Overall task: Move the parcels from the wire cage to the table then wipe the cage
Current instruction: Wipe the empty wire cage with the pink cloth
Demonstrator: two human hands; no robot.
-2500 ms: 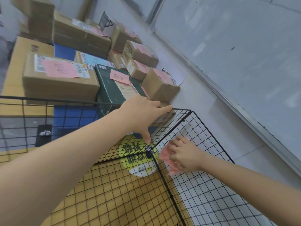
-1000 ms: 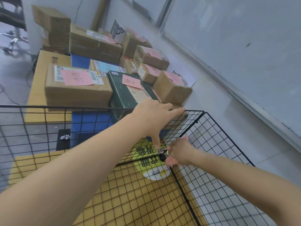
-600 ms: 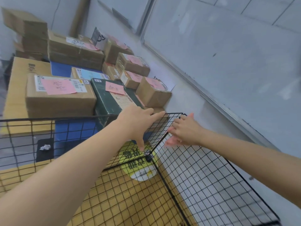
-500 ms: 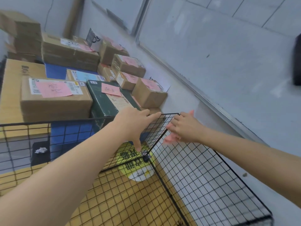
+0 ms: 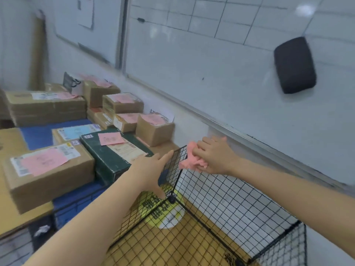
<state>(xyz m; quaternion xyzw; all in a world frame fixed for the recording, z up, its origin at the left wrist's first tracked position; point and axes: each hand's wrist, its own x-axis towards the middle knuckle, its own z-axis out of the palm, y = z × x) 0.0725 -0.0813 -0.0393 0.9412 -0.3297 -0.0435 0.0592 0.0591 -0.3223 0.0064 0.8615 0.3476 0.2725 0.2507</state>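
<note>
Head view: parcels [image 5: 50, 166] stacked on table [image 5: 35, 135] far left, none visible in wire cage [image 5: 230, 204], wiping under way at far top corner, where right hand [image 5: 213, 156] clutches pink cloth [image 5: 189, 158], left hand [image 5: 151, 169] braces far panel with straight fingers, whiteboard [image 5: 211, 64] close right, likely crowding the wiping arm

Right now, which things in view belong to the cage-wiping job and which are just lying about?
Job: wire cage; pink cloth, gripped in the right hand against the cage's top corner; left hand, resting on the cage's top edge; parcels, already outside the cage.
Just lying about: black eraser on the whiteboard; yellow floor sticker; crumpled paper scrap.
</note>
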